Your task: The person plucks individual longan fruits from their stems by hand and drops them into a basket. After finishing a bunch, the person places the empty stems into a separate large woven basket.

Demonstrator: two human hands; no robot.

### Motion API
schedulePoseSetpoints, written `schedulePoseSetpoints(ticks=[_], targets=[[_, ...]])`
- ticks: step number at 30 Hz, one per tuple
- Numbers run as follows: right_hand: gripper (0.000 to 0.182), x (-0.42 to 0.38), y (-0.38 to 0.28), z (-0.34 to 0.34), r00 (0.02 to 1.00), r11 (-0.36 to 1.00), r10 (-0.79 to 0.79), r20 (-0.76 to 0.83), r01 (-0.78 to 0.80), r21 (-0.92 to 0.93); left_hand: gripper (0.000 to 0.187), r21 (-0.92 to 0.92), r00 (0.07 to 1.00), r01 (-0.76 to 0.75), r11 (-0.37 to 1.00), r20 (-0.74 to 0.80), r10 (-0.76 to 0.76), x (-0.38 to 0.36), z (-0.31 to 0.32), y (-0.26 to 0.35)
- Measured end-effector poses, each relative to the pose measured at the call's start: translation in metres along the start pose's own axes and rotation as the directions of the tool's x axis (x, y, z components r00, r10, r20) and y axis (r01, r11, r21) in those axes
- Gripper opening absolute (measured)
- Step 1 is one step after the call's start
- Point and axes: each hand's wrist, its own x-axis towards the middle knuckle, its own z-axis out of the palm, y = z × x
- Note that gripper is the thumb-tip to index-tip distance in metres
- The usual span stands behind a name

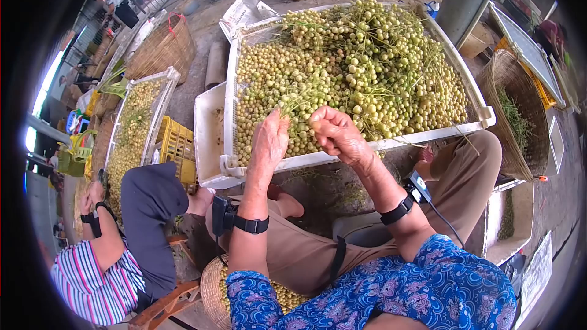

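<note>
Over the near edge of a white tray (391, 144), my left hand (269, 139) pinches a thin green fruit stem (295, 104) between thumb and fingers. Just to its right, my right hand (340, 135) is closed, with thumb and forefinger together on what looks like a small round fruit (315, 124). Loose yellow-green fruits (263, 67) fill the tray's left part. Bunches of fruit still on their stems (367, 49) are heaped at the back and right. The fingertips partly hide what they hold.
A wicker basket with green stems (513, 116) stands at right. A basket of fruit (287, 296) sits by my lap. At left, a person in a striped shirt (92, 281) works beside another fruit tray (131, 122) and a yellow crate (177, 146). A grey post (469, 0) rises behind.
</note>
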Motion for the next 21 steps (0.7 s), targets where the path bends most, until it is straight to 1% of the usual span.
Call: schedulePoseSetpoints(ticks=[1,3,4,5,6,7,8,9,10,11,12,16,18,19,21], targets=[[0.009,-0.002,0.001,-0.004,1.0,1.0,-0.001,0.0,0.001,0.0,0.021,0.0,1.0,-0.001,1.0,0.0,0.001,0.001,0.001,-0.006],[0.012,-0.006,0.003,-0.011,0.998,0.966,0.002,0.066,-0.019,0.258,0.021,0.001,0.998,-0.056,0.998,-0.043,0.056,0.005,0.004,-0.021],[0.015,-0.007,0.003,-0.012,0.995,0.965,0.005,0.101,-0.031,0.261,0.021,0.001,0.997,-0.058,0.998,-0.044,0.058,0.005,0.002,-0.018],[0.015,-0.007,0.003,-0.012,0.995,0.965,0.001,0.099,-0.027,0.261,0.022,-0.024,1.0,-0.014,1.0,-0.011,0.014,0.005,0.0,-0.016],[0.017,-0.005,0.006,-0.011,0.997,0.98,0.068,0.026,-0.072,0.186,0.023,-0.046,0.999,0.031,0.998,0.025,-0.03,0.006,-0.001,-0.014],[0.02,-0.003,0.007,-0.007,0.99,0.986,0.129,-0.052,-0.123,0.114,0.023,-0.044,0.999,0.027,0.999,0.028,-0.026,0.005,-0.002,-0.012],[0.021,-0.002,0.011,-0.005,0.982,0.983,0.17,-0.084,-0.163,0.085,0.023,0.003,0.999,-0.033,0.999,-0.018,0.034,0.003,-0.001,-0.008],[0.021,-0.001,0.014,-0.003,0.982,0.983,0.168,-0.086,-0.16,0.088,0.023,0.052,0.994,-0.092,0.994,-0.061,0.095,0.001,0.0,-0.005],[0.021,-0.001,0.016,0.0,0.976,0.98,0.192,-0.101,-0.186,0.065,0.023,0.053,0.994,-0.094,0.994,-0.058,0.097,0.0,0.0,-0.001],[0.022,0.0,0.017,0.003,0.97,0.976,0.216,-0.116,-0.212,0.042,0.023,0.084,0.997,-0.078,0.993,0.015,0.077,-0.001,0.0,0.003],[0.019,0.0,0.018,0.005,0.969,0.976,0.215,-0.124,-0.21,0.05,0.023,0.117,0.995,-0.063,0.991,0.088,0.053,-0.002,0.001,0.005],[0.018,-0.001,0.018,0.0,0.977,0.978,0.197,-0.085,-0.191,0.08,0.019,0.133,0.995,-0.066,0.989,0.084,0.055,-0.003,0.006,0.001],[0.017,-0.004,0.017,-0.002,0.991,0.982,0.135,0.007,-0.134,0.133,0.019,-0.01,0.997,-0.066,0.998,0.029,0.066,-0.001,0.005,-0.005],[0.017,-0.004,0.017,-0.003,0.991,0.982,0.136,0.01,-0.136,0.133,0.019,-0.008,0.998,-0.064,0.998,0.027,0.064,0.001,0.004,-0.011],[0.018,-0.005,0.015,-0.009,0.999,0.958,0.009,0.031,-0.018,0.288,0.019,-0.197,0.998,-0.029,0.98,0.056,0.041,0.005,0.0,-0.022]])
